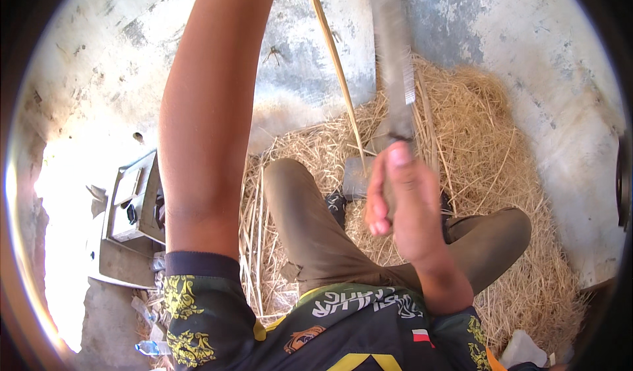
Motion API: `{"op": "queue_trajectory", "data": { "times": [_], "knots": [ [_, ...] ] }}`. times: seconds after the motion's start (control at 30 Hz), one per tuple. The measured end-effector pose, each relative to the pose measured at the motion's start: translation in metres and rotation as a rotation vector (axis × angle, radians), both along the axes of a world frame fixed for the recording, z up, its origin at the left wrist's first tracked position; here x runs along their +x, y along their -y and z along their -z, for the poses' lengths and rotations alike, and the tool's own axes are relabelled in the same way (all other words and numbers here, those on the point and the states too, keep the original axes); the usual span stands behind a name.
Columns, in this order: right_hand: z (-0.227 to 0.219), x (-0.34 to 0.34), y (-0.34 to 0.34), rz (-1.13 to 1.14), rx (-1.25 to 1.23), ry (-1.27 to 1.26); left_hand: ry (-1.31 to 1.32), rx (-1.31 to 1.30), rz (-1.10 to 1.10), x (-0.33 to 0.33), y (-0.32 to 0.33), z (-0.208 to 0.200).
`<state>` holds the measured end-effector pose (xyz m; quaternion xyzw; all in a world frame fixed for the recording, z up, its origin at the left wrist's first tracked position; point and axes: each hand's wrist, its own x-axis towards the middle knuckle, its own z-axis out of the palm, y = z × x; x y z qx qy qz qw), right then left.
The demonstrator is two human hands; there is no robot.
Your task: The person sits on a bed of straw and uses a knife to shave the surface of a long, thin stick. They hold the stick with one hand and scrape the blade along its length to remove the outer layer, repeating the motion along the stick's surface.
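Observation:
In front of my body, my right hand (pixel 410 196) is closed round the handle of a machete (pixel 395 74). Its long grey blade points up past the picture's upper edge and is smeared by motion. My left arm (pixel 208 107) reaches up along the left side, and its hand lies outside the picture. Between the arm and the blade, a thin split bamboo strip (pixel 335 54) slants down from the upper edge. The strip's lower end comes down by a grey block (pixel 355 178) between my legs. Whether my left hand holds the strip's upper end cannot be seen.
Straw-like shavings (pixel 481 147) cover the floor around my bent legs (pixel 310 219). A worn, pale wall (pixel 527 41) rises behind. At left are a wooden box (pixel 125 216) and a plastic bottle (pixel 153 348). A whitish lump (pixel 523 350) lies at the lower right.

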<state>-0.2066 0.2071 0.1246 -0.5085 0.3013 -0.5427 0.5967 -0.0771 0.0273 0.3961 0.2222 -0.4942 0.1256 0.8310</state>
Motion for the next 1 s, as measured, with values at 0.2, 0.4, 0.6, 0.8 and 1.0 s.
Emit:
{"op": "queue_trajectory", "data": {
  "times": [0.2,0.4,0.6,0.8,1.0],
  "knots": [
    [0.004,-0.005,-0.010,0.009,0.071,-0.173,-0.009,-0.061,-0.105,0.003,-0.008,0.006],
    [-0.009,-0.005,-0.018,-0.018,0.028,-0.010,-0.082,0.038,-0.051,-0.005,-0.027,0.008],
    [-0.026,-0.018,-0.022,-0.038,0.243,-0.153,-0.032,0.104,0.067,-0.013,-0.031,0.011],
    [-0.025,-0.006,-0.024,0.067,0.058,0.020,-0.072,-0.055,0.004,-0.027,-0.026,0.015],
    [-0.024,-0.019,-0.015,-0.053,0.238,-0.204,-0.055,-0.018,-0.053,-0.027,-0.021,0.012]
  ]
}}
